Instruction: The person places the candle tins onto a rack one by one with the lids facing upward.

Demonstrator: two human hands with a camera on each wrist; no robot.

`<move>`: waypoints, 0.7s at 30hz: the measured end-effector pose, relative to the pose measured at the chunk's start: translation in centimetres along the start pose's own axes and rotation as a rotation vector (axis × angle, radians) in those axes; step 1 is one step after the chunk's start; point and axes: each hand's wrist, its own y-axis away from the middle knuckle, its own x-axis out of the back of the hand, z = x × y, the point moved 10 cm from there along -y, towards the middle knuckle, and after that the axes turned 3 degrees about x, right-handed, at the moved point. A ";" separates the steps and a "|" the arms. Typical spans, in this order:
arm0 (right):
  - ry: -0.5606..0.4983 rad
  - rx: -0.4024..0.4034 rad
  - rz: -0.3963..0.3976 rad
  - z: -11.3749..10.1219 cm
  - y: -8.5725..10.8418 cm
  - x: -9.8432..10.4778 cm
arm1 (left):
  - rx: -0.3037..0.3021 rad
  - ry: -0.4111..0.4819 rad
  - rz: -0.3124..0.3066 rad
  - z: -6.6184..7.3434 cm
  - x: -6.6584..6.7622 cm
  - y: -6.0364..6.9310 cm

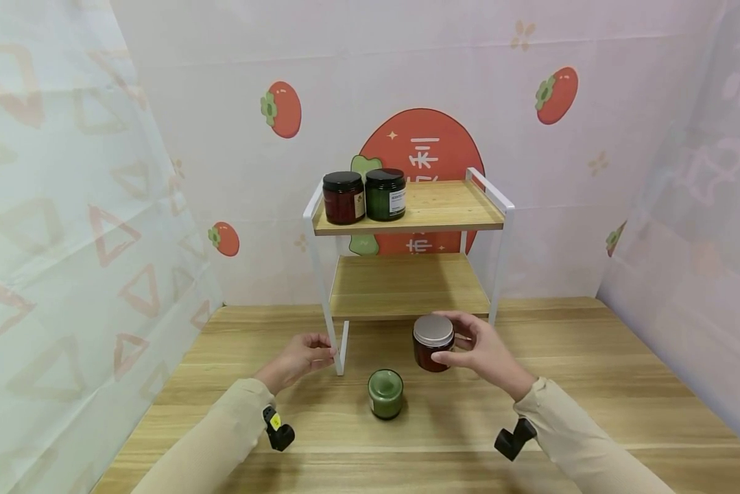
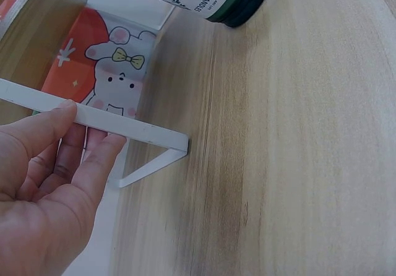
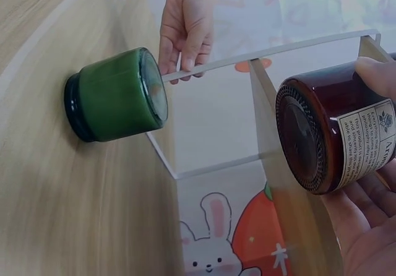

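Observation:
My left hand point(image 1: 298, 358) pinches the front left white leg point(image 2: 145, 132) of a two-tier wooden shelf rack point(image 1: 444, 206), thumb on one side and fingers on the other. In my right hand point(image 1: 485, 355) is a dark red-brown glass candle jar point(image 3: 325, 127) with a silvery lid, held off the table in front of the lower shelf board. The right wrist view shows its ribbed base and a cream label. Between the hands, a green glass candle jar point(image 1: 385, 395) stands upside down on the table, its dark lid point(image 3: 77, 109) underneath.
On the left of the top shelf, a dark red jar point(image 1: 343, 200) and a green jar point(image 1: 385, 196) with black lids stand side by side. The lower shelf board point(image 1: 407, 285) is bare wood. Printed cloth point(image 1: 252, 171) encloses the wooden table point(image 1: 567, 384) behind and at both sides.

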 end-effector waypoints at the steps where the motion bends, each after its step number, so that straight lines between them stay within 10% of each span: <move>1: -0.003 0.002 0.001 -0.1 0.0 0.0 | 0.000 0.001 0.003 0.0 0.0 0.0; 21: 0.004 0.052 0.023 -4.0 -1.3 1.8 | -0.014 -0.001 -0.008 -0.1 0.1 -0.2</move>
